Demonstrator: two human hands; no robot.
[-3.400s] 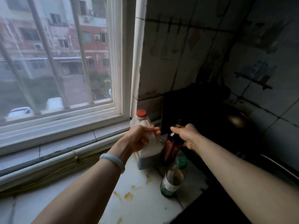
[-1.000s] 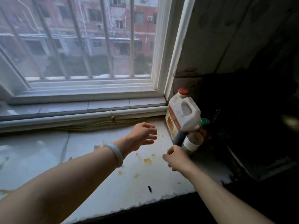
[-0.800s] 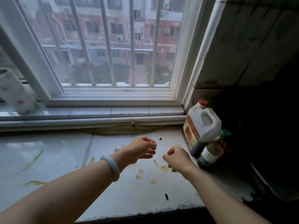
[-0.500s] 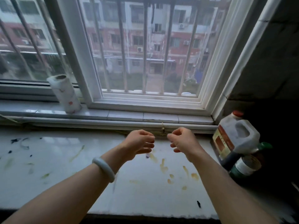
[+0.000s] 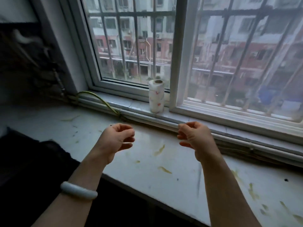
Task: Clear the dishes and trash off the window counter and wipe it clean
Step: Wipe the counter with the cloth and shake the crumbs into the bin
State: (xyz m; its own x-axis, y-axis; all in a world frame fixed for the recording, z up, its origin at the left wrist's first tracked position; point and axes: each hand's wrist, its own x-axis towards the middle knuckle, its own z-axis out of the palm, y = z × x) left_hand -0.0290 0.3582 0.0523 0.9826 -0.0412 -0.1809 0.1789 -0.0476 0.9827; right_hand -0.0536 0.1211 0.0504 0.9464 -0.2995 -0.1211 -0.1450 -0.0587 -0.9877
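While both hands hang over the table (image 5: 147, 182) w/ nothing in them, the wipe itself has not begun. The left hand (image 5: 117, 140) sits centre-left of the frame, the right hand (image 5: 195, 140) centre-right. The fingers (image 5: 126, 128) on each are loosely curled and clamped on nothing.

The table runs across the lower half of the frame, streaked w/ yellow-green smears (image 5: 159, 150), thickest at centre and lower right, plus a dark speck (image 5: 286, 179) at far right. No dishes in view. The paper towel roll (image 5: 156, 96) stands upright on the window ledge (image 5: 131, 104), upper centre, just beside the white frame post (image 5: 178, 63).

Risks, as a judgement:
- The roll looks light & tall, so a one-handed tug on a sheet would prob. tip it off the ledge onto the dirty table, or reel off far more than needed.
- Dry paper on what look like dried smears may only spread them, esp. toward the front edge, where bits could drop to the floor.
- The yellow-green cable (image 5: 100, 98) along the ledge at left looks loose, so a wide sweep could snag it.
- The bracelet (image 5: 78, 190) on the left wrist could drag through residue.
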